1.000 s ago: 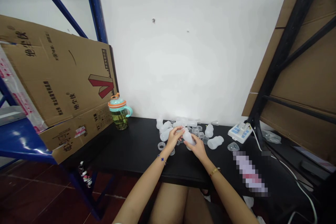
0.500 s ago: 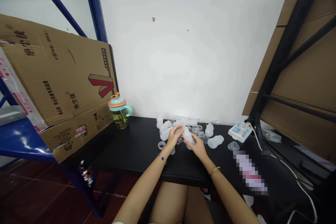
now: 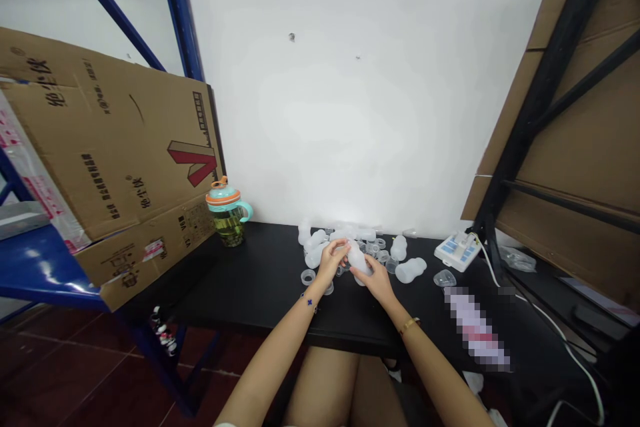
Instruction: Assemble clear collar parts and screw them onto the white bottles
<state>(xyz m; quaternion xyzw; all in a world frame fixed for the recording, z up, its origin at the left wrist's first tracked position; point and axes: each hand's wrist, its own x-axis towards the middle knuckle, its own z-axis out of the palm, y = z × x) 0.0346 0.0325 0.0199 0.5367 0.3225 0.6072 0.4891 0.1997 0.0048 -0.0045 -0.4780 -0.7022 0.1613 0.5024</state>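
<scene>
A frosted white plastic bottle (image 3: 357, 257) with a narrowed waist is held tilted between both hands above the black table. At its upper end, the fingers of my left hand (image 3: 333, 260) pinch the bottle. My right hand (image 3: 377, 280) grips its lower body from the right side. Around and behind the hands lie several similar bottles, including one on its side (image 3: 411, 270) and another (image 3: 399, 248) just behind it. Clear plastic rings (image 3: 308, 277) are scattered among them, some partly hidden by the hands.
On the black table (image 3: 240, 287), a green-lidded jug (image 3: 225, 213) stands at the left beside a large cardboard box (image 3: 140, 167). A white power strip (image 3: 456, 251) with its cable, a clear plastic piece (image 3: 445, 279) and a blurred-out item (image 3: 477, 330) are at the right. A white wall rises behind.
</scene>
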